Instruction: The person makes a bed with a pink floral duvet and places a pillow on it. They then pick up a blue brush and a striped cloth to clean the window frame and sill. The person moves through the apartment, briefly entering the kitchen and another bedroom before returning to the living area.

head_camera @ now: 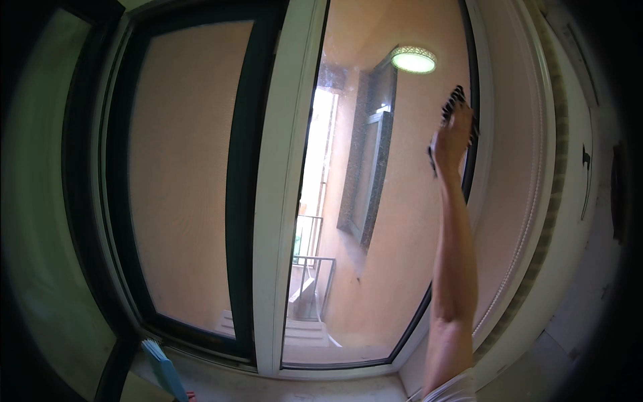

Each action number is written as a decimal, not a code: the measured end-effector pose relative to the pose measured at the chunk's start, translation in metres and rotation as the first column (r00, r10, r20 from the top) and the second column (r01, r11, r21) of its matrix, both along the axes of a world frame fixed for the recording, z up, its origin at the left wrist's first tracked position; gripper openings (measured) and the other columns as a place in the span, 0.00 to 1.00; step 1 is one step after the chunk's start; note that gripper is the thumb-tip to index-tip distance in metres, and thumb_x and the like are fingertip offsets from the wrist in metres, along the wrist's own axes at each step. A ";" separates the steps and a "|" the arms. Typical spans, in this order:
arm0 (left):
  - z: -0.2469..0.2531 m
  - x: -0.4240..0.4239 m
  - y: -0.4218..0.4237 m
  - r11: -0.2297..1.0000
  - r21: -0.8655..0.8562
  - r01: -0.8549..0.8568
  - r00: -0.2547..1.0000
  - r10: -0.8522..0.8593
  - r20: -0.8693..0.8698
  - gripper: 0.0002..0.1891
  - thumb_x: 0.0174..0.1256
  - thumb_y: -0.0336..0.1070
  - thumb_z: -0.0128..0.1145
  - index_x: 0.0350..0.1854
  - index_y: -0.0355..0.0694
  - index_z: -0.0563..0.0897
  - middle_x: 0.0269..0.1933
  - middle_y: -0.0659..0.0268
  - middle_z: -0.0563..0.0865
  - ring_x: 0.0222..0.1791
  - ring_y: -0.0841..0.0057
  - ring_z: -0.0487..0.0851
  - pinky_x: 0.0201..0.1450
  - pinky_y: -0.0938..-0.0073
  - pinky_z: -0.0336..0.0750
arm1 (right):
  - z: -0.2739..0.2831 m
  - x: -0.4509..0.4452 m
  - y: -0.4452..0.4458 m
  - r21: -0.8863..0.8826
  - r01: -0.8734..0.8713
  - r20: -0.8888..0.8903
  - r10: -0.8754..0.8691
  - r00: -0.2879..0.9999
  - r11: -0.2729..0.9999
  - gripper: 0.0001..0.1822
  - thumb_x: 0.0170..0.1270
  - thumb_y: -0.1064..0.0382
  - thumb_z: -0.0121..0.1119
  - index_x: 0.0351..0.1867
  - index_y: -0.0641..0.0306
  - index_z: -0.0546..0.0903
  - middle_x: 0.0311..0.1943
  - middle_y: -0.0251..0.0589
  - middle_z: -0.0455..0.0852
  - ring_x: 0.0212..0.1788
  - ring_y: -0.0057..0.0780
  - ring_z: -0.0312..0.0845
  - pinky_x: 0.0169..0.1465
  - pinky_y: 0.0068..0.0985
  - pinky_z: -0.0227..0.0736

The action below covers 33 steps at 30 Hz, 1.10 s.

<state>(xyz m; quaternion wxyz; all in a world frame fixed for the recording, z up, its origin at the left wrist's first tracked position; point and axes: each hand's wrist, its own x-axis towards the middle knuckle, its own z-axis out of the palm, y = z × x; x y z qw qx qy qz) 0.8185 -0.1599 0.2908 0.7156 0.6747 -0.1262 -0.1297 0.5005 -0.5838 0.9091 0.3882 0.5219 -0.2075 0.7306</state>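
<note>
My right hand [452, 135] is raised against the upper right of the window glass [402, 211], close to the dark seal along the pane's right edge. It presses a black-and-white patterned cloth [453, 100], which shows past the fingers and beside the wrist. At the bottom left, only the fingertips of my left hand [190, 396] are in view. They grip a light-blue brush [168, 374] with pale bristles, tilted up above the marble-like sill. Whitish smears mark the upper left of the glass.
A dark-framed screen panel [241, 176] fills the left opening, beside a white window post [284, 201]. A beaded blind cord [520, 246] hangs at the right. The sill [301, 389] runs below. Beyond the glass are a wall and a metal railing [326, 286]; a round ceiling lamp [414, 61] is reflected.
</note>
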 end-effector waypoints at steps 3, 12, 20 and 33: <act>0.012 -0.002 0.008 1.000 -0.015 -0.024 0.999 0.023 -0.026 0.10 0.53 0.27 0.54 0.37 0.34 0.84 0.21 0.67 0.78 0.16 0.81 0.71 0.18 0.77 0.67 | -0.019 0.080 0.022 -0.084 -0.206 -0.177 0.189 0.966 0.975 0.20 0.61 0.76 0.40 0.56 0.72 0.70 0.57 0.54 0.70 0.64 0.46 0.61 0.68 0.36 0.50; 0.017 0.003 0.012 0.996 0.082 -0.027 0.999 0.024 0.041 0.10 0.52 0.28 0.54 0.35 0.35 0.84 0.21 0.67 0.79 0.15 0.80 0.72 0.18 0.76 0.66 | -0.316 0.104 0.093 0.252 0.012 -0.755 0.189 0.628 0.968 0.20 0.56 0.68 0.53 0.52 0.64 0.77 0.60 0.44 0.73 0.61 0.36 0.69 0.55 0.33 0.70; 0.017 0.003 0.009 0.998 0.065 -0.003 0.998 -0.001 0.055 0.06 0.53 0.31 0.56 0.28 0.38 0.84 0.16 0.71 0.75 0.16 0.81 0.71 0.19 0.75 0.66 | -0.283 -0.003 0.042 0.248 0.077 -0.492 0.057 0.869 0.966 0.19 0.60 0.70 0.46 0.55 0.64 0.72 0.60 0.47 0.69 0.64 0.41 0.60 0.61 0.37 0.57; 0.031 -0.004 0.019 0.996 0.088 -0.025 0.999 0.022 0.029 0.10 0.52 0.28 0.52 0.33 0.38 0.85 0.17 0.70 0.75 0.15 0.81 0.70 0.18 0.76 0.65 | -0.318 0.106 0.095 0.342 -0.015 -0.692 0.263 0.672 0.939 0.22 0.57 0.71 0.50 0.56 0.68 0.73 0.59 0.49 0.72 0.60 0.41 0.69 0.50 0.35 0.74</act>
